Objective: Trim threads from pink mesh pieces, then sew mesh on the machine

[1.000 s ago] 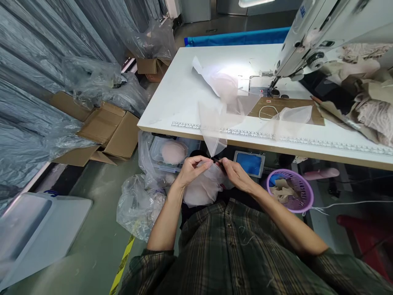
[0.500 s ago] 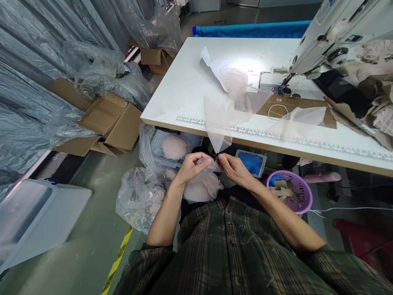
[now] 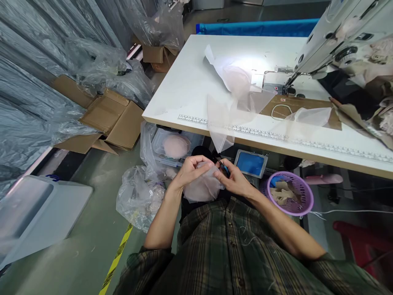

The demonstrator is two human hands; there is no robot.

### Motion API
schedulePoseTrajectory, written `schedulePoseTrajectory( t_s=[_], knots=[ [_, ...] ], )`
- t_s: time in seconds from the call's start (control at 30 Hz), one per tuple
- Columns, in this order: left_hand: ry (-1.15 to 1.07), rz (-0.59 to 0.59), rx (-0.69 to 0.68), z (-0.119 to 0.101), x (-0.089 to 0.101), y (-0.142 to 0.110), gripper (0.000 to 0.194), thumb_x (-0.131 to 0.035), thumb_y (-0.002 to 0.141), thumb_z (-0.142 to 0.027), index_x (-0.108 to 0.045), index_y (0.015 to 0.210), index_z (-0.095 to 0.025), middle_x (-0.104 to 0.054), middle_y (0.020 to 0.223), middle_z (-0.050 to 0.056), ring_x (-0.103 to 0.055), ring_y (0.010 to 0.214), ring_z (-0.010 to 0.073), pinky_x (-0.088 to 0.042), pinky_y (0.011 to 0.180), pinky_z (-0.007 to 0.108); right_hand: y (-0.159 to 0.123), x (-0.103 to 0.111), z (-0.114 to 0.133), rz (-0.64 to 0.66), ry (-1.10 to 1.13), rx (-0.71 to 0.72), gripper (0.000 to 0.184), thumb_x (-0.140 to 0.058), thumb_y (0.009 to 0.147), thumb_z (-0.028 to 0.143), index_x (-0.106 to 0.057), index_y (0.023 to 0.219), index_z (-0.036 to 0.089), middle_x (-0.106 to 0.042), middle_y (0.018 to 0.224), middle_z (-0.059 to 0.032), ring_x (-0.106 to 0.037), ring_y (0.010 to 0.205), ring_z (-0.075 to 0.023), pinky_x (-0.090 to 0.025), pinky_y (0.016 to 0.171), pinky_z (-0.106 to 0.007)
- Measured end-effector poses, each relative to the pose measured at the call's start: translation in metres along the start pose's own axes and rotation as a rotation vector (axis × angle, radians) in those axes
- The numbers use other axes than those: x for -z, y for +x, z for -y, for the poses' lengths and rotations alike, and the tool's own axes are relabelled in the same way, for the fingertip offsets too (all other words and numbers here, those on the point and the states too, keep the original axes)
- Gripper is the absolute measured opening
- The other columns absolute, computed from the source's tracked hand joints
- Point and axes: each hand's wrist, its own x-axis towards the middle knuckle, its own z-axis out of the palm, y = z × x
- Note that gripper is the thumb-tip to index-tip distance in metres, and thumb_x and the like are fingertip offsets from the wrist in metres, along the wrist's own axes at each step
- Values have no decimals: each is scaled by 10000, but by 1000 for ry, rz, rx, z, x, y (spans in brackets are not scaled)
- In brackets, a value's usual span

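My left hand [image 3: 193, 172] is closed on a piece of sheer pale pink fabric [image 3: 203, 186], which hangs bunched over my lap in front of the plaid shirt. My right hand [image 3: 233, 177] grips small dark thread snips with a blue part [image 3: 224, 168], their tip pointing up and left at the fabric's edge. The right fingertips also lie against the cloth. Just beyond the hands, a corner of another sheer fabric piece [image 3: 219, 123] droops over the table edge. The exact contact between snips and fabric is too small to make out.
A white sewing table [image 3: 172, 90] with a printed ruler edge carries a sewing machine [image 3: 325, 45] at right. A purple basket [image 3: 308, 200] of scraps stands below. A plastic bin with a pink piece [image 3: 176, 146], a clear bag [image 3: 139, 200] and a cardboard box [image 3: 123, 127] lie left.
The snips now show plainly in my right hand, which has shifted slightly down from its pinch at the fabric. My left hand keeps holding the fabric. The view has shifted slightly.
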Motion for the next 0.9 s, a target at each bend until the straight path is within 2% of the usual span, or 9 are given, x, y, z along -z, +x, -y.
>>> schedulePoseTrajectory(
  t_s=[0.07,0.13,0.2,0.3,0.37,0.53,0.6,0.7,0.9],
  knots=[
    [36,50,32,1,4,-9,312,-683,812,-439,-708,848,-130,-656,691,23,-533,553,103,-418,528,207,-9,-8,-8,69,88,-21,344,-585,886,534,-549,852,194,-518,711,25,-459,643,-121,-395,590,-230],
    [129,78,21,10,9,-16,292,-685,815,-423,-706,893,-142,-690,794,47,-599,654,138,-477,612,237,-16,-16,-18,113,122,-41,350,-568,900,514,-538,782,186,-535,702,19,-477,647,-120,-412,605,-233],
    [291,13,-28,27,14,-20,299,-710,793,-404,-693,977,-168,-696,931,60,-638,819,185,-517,757,297,-18,-22,-29,95,57,-83,332,-536,916,490,-540,780,187,-553,692,15,-489,632,-125,-418,604,-242],
    [620,-177,-91,64,16,-19,437,-733,767,-385,-635,1150,-200,-638,1096,84,-603,1034,252,-480,942,425,-16,-24,-38,-66,-175,-103,274,-557,892,473,-576,872,200,-615,760,-9,-534,656,-151,-431,620,-267],
    [765,-233,-119,87,15,-18,500,-722,781,-378,-585,1233,-212,-578,1213,110,-539,1170,288,-425,1020,487,-11,-22,-34,-224,-246,-46,282,-587,871,478,-588,954,209,-640,812,-31,-564,675,-162,-442,630,-277],
    [793,-285,-168,115,12,-18,545,-655,846,-426,-491,1326,-228,-462,1377,142,-455,1296,301,-399,1064,509,14,-16,0,-577,-168,54,373,-647,828,517,-577,1013,201,-567,638,16,-508,544,-131,-425,565,-257],
    [765,-333,-218,110,13,-17,511,-627,867,-435,-497,1316,-230,-456,1378,146,-458,1303,297,-403,1069,511,24,-15,11,-625,-171,28,365,-651,820,529,-593,954,194,-525,592,36,-479,512,-118,-406,544,-251],
    [713,-402,-327,88,16,-13,419,-574,905,-421,-535,1269,-219,-483,1342,152,-482,1291,286,-414,1070,498,31,-15,19,-584,-167,43,287,-586,876,477,-610,841,193,-523,603,21,-461,505,-113,-387,525,-253],
    [695,-536,-565,18,14,-8,310,-561,920,-365,-598,1179,-200,-536,1288,148,-537,1218,274,-443,1042,477,2,-11,34,-608,-251,255,110,-588,867,308,-603,817,212,-557,830,-81,-547,790,-203,-465,652,-309]
  ],
)
